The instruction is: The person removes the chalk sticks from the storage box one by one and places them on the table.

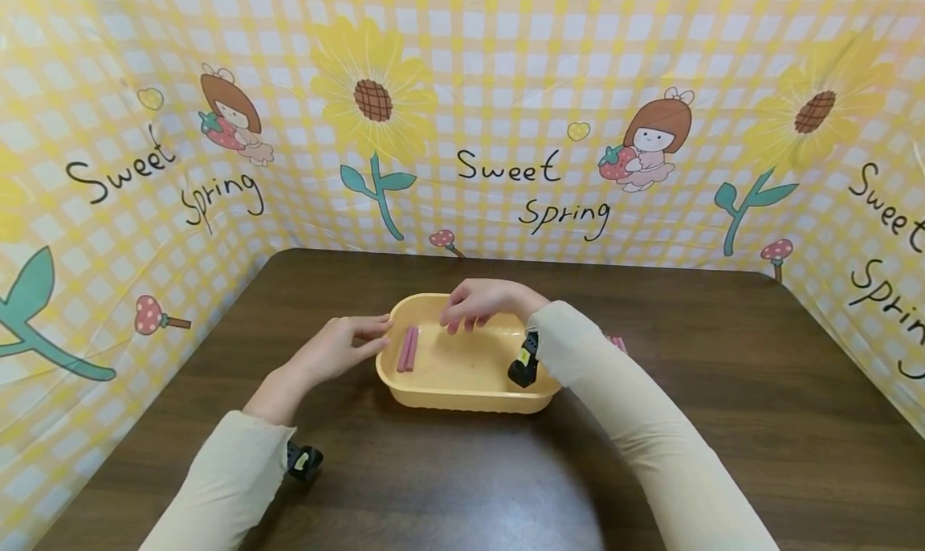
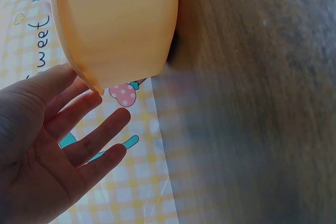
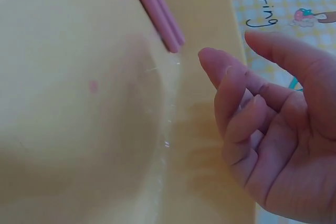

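Note:
A yellow plastic basin (image 1: 462, 400) stands on the table, with two slim pink sticks (image 1: 408, 348) lying side by side inside its left end. My left hand (image 1: 336, 344) is at the basin's left end. In the left wrist view its fingers (image 2: 113, 124) are spread and fairly straight, some touching the rim. Over the basin's far side hovers my right hand (image 1: 486, 300), its fingers loosely bent. The right wrist view shows nothing between those fingers (image 3: 236, 85); the pink sticks (image 3: 157, 14) lie a short way from the fingertips.
More pink sticks (image 1: 617, 343) lie to the right of the basin, mostly hidden behind my right sleeve (image 1: 621, 398). A dark wooden table (image 1: 723, 358) carries everything. Yellow checked cloth (image 1: 506, 117) walls off the back and both sides.

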`<action>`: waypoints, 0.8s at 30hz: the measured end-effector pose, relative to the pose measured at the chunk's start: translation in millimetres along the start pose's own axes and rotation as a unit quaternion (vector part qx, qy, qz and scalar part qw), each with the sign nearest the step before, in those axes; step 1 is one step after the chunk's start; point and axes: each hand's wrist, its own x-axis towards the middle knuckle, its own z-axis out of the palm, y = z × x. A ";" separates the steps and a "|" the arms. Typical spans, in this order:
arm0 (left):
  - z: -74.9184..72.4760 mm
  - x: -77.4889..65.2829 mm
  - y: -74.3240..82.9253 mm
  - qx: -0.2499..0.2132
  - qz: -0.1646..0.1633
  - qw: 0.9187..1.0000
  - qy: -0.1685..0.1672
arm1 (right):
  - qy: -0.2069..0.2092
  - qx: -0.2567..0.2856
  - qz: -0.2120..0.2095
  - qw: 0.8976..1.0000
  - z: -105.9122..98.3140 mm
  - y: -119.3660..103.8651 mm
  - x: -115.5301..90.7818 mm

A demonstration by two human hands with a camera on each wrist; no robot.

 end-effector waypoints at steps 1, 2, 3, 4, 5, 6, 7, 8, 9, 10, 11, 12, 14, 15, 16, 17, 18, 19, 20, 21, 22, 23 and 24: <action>-0.1 -0.1 0.1 0.000 -0.001 1.000 0.000 | -0.002 0.004 0.002 1.000 1.6 0.6 2.6; -0.2 -0.3 0.3 0.001 -0.002 1.000 0.000 | -0.005 0.006 0.004 1.000 3.2 0.6 4.7; -0.4 -0.3 0.6 0.001 -0.003 1.000 0.000 | -0.006 0.005 0.006 1.000 4.6 0.6 6.8; -0.5 -0.3 0.8 0.000 -0.003 1.000 -0.001 | -0.009 0.006 0.007 1.000 6.2 0.5 9.1; -0.7 -0.3 1.0 0.000 -0.004 1.000 -0.001 | -0.011 0.006 0.008 1.000 7.8 0.3 11.2; -0.7 -0.2 1.0 0.001 -0.004 1.000 -0.001 | -0.014 0.005 0.009 1.000 9.3 -0.2 13.1; -0.8 -0.2 1.2 0.001 -0.004 1.000 -0.001 | -0.016 0.004 0.011 1.000 10.7 -0.6 15.0; -0.9 -0.1 1.3 0.001 -0.004 1.000 -0.002 | -0.018 0.003 0.012 1.000 12.0 -1.4 16.6; -0.9 0.1 1.5 0.001 -0.004 1.000 -0.002 | -0.020 0.002 0.014 1.000 13.3 -1.5 18.7; -1.1 0.1 1.5 0.002 -0.004 1.000 -0.002 | -0.022 0.004 0.015 1.000 14.6 -2.2 20.4; -1.2 0.2 1.7 0.003 -0.004 1.000 -0.002 | -0.022 0.003 0.016 1.000 15.6 -2.5 22.0; -1.2 0.4 1.7 0.004 -0.004 1.000 -0.003 | -0.022 0.001 0.016 1.000 16.6 -2.6 23.6; -1.3 0.7 2.0 0.004 -0.003 1.000 -0.004 | -0.023 0.001 0.017 1.000 18.9 -2.7 26.6; -1.3 0.8 2.0 0.004 -0.002 1.000 -0.005 | -0.023 0.001 0.018 1.000 20.1 -2.8 28.1; -1.2 0.8 1.9 0.004 -0.002 1.000 -0.005 | -0.023 0.003 0.018 1.000 21.5 -3.0 29.5; -1.2 0.9 1.9 0.004 -0.002 1.000 -0.005 | -0.023 0.004 0.019 1.000 22.9 -2.6 31.4; -1.2 0.8 1.7 0.005 -0.001 1.000 -0.003 | -0.024 0.008 0.021 0.999 24.3 -2.6 32.9; -1.1 0.7 1.5 0.004 0.000 1.000 -0.002 | -0.027 0.013 0.022 0.999 25.8 -2.6 34.7; -1.0 0.6 1.3 0.004 0.000 1.000 -0.001 | -0.028 0.018 0.024 0.999 27.2 -2.6 36.4; -0.9 0.6 1.0 0.005 0.002 1.000 0.001 | -0.029 0.023 0.026 0.999 28.7 -2.4 38.3; -0.8 0.4 0.8 0.005 0.003 1.000 0.002 | -0.031 0.025 0.027 0.999 30.0 -2.5 39.8; -0.6 0.3 0.6 0.005 0.003 1.000 0.004 | -0.032 0.026 0.028 0.999 31.0 -2.6 41.2; -0.5 0.1 0.4 0.005 0.004 1.000 0.004 | -0.035 0.025 0.028 0.999 32.0 -3.1 42.2</action>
